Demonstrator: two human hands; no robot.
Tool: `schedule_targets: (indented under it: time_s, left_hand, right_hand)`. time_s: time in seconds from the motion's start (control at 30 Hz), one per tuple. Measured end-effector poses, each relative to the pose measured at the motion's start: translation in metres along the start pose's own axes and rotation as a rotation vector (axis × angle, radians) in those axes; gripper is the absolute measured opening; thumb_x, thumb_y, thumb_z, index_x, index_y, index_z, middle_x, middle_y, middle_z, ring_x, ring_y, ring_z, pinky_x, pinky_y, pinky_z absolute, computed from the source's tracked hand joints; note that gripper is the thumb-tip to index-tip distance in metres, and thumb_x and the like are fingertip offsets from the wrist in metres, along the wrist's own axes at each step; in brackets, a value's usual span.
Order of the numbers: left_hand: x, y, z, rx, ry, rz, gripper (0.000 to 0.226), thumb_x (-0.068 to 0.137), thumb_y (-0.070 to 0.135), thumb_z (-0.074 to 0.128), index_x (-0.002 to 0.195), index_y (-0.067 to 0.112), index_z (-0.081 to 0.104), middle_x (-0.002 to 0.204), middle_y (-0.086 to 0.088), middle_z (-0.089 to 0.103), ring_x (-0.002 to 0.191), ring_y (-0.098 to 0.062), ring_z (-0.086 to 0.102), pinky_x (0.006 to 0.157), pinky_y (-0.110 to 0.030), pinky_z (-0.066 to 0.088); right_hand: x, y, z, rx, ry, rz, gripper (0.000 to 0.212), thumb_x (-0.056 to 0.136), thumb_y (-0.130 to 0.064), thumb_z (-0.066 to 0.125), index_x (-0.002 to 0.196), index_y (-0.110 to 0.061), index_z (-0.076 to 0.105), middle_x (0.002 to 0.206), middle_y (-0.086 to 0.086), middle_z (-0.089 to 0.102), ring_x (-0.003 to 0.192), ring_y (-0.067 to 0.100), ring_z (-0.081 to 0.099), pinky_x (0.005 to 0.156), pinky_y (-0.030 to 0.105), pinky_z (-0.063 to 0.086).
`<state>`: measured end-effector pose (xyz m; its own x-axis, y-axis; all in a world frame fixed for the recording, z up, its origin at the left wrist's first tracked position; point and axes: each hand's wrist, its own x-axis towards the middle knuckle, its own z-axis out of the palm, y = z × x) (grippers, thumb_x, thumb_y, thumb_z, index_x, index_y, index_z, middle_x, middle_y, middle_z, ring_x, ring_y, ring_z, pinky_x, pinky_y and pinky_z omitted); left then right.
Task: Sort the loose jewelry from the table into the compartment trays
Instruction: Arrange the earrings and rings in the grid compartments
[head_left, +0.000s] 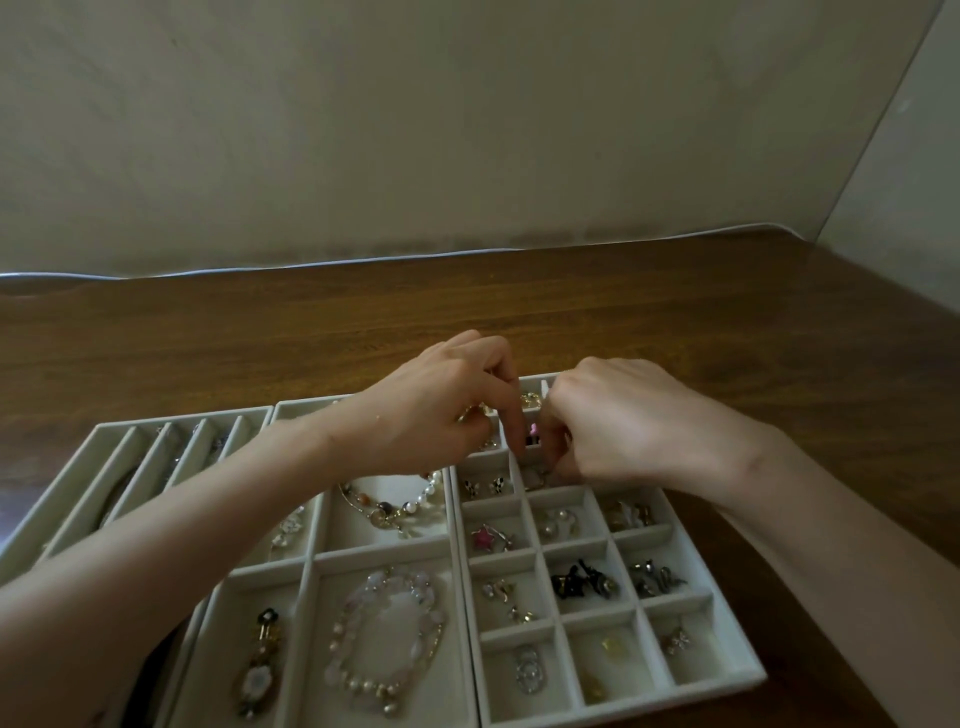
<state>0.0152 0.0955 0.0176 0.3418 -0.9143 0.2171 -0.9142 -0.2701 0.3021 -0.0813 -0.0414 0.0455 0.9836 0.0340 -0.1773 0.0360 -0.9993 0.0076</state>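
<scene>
Three pale compartment trays lie side by side on the wooden table. The right tray (711, 603) has many small square cells holding earrings and charms. Both hands meet over its far cells. My left hand (441, 410) has its fingers curled down, pinching a small gold piece (475, 410). My right hand (613, 421) is curled, its fingertips pinching a small pink and dark item (533, 434) above a cell. The middle tray (306, 564) holds a pearl necklace (410, 501), a bead bracelet (387, 634) and a flower pendant (260, 670).
The left tray (119, 441) has long narrow slots with chains in them. Bare wooden table (467, 312) stretches behind the trays to a plain wall. A wall corner stands at the far right. Both forearms cross over the middle and right trays.
</scene>
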Motion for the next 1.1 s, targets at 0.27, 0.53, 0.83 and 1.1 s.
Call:
schedule_targets:
  time_s: [0.27,0.53,0.83,1.1]
  left_hand:
    - [-0.001,-0.001,0.001,-0.001,0.006,-0.002,0.037,0.071,0.009,0.043,0.088,0.024,0.073,0.092,0.01,0.048,0.09,-0.007,0.042,0.074,-0.013,0.035]
    - [0.001,0.0,0.003,0.009,0.01,0.011,0.036,0.072,0.009,0.043,0.088,0.017,0.074,0.089,0.012,0.044,0.083,0.0,0.036,0.075,-0.006,0.031]
    - [0.0,-0.001,0.004,-0.011,-0.007,0.01,0.039,0.072,0.008,0.044,0.085,0.031,0.073,0.087,0.017,0.042,0.088,0.003,0.039,0.074,-0.006,0.03]
    - [-0.001,0.0,0.003,-0.009,-0.011,-0.005,0.035,0.073,0.013,0.046,0.086,0.029,0.073,0.089,0.013,0.045,0.089,0.0,0.04,0.074,-0.005,0.029]
  right_hand:
    - [-0.006,-0.01,0.0,-0.143,0.12,-0.058,0.04,0.091,-0.009,0.053,0.063,-0.022,0.027,0.067,-0.004,0.041,0.066,0.014,0.046,0.066,0.028,0.04]
    - [0.001,-0.002,0.001,-0.077,0.086,-0.056,0.037,0.09,-0.013,0.056,0.063,-0.024,0.033,0.067,-0.006,0.043,0.058,0.007,0.04,0.06,0.025,0.036]
    - [-0.001,0.018,-0.012,0.498,0.026,0.008,0.014,0.081,-0.013,0.071,0.081,-0.022,0.06,0.084,-0.009,0.058,0.075,0.001,0.055,0.061,0.016,0.039]
    - [0.004,0.023,-0.007,0.618,-0.029,0.015,0.008,0.08,-0.009,0.071,0.084,-0.017,0.071,0.082,-0.005,0.067,0.069,0.005,0.068,0.059,0.016,0.055]
